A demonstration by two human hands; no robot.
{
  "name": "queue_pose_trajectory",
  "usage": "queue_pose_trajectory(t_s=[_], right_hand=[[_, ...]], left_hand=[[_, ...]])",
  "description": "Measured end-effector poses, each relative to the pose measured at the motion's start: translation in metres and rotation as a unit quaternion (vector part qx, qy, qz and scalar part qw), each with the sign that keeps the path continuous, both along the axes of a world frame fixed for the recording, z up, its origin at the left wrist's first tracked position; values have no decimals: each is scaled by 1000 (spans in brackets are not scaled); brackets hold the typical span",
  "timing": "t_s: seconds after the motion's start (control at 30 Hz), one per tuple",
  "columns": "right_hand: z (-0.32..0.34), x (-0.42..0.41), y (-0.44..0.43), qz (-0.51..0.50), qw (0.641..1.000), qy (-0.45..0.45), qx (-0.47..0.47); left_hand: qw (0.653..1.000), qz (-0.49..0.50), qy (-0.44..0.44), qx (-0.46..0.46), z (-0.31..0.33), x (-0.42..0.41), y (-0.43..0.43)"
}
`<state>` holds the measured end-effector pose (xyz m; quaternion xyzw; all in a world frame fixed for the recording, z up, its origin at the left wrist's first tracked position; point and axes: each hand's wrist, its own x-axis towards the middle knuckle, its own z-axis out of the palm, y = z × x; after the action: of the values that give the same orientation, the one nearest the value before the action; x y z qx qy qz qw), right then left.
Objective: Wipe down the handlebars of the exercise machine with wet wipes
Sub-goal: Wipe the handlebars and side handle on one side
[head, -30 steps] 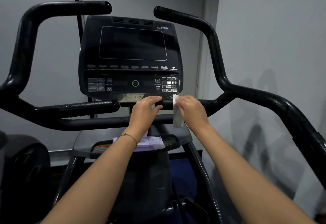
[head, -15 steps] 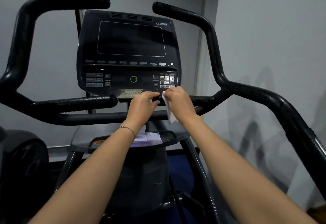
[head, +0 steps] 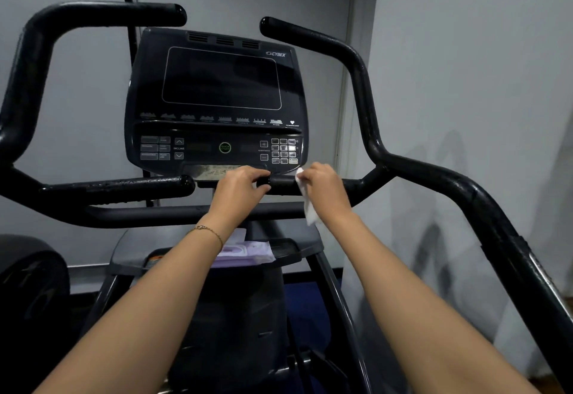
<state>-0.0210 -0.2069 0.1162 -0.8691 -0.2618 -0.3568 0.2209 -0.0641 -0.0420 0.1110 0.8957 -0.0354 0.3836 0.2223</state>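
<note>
Short inner right grip bar (head: 280, 181) of the exercise machine, just below the console (head: 217, 99). The right hand (head: 325, 189) is wrapped around the bar with a white wet wipe (head: 308, 207) held against it; the wipe's free end hangs below the hand. The left hand (head: 240, 190) is closed on the bar's rounded end, thumb underneath. The matching left grip bar (head: 124, 184) lies apart to the left. Tall curved outer handlebars (head: 366, 93) rise on both sides. A purple pack of wipes (head: 245, 252) rests on the tray (head: 291, 248) beneath the hands. A thin bracelet (head: 207, 231) circles the left wrist.
</note>
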Motion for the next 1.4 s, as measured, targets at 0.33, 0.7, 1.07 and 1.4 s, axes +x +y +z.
queue_pose_trajectory(t_s=[0.33,0.7,1.07,1.4], right_hand=[[-5,14,-27,-37,999,7,-4],[-3,24,-47,-90,995,6,-49],[-1,36,-70,-198,976,21,-94],[-28,16,-65,5,879,98,466]], left_hand=[[999,-11,44,-14,10,0,3],[991,-11,87,99,23,-3,0],[971,42,128,200,45,1,-10],[990,-18,93,101,32,-1,3]])
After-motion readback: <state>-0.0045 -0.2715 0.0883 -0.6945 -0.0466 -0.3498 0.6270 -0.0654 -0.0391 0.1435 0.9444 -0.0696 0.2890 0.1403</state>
